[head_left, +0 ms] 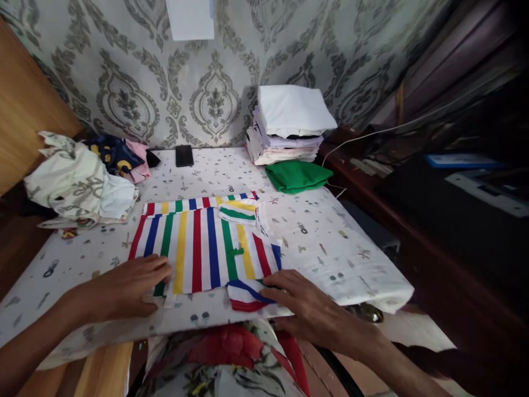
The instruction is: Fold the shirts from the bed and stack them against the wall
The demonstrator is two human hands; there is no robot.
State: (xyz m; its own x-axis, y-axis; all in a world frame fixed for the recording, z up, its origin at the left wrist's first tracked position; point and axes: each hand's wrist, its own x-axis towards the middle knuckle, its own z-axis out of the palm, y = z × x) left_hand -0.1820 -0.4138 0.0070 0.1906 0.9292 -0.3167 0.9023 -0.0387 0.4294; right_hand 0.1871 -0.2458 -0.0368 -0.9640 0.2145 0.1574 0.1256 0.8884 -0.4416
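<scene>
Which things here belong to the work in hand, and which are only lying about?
In the work, it seems:
striped shirt, left hand and right hand at its near edge
perhaps also loose clothes, folded stack, green cloth

Probably just lying about:
black thing, maybe a phone
blue flat thing at right

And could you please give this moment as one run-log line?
left hand: at striped shirt | right hand: at near sleeve | far sleeve: folded inward | green cloth: beside folded stack
</scene>
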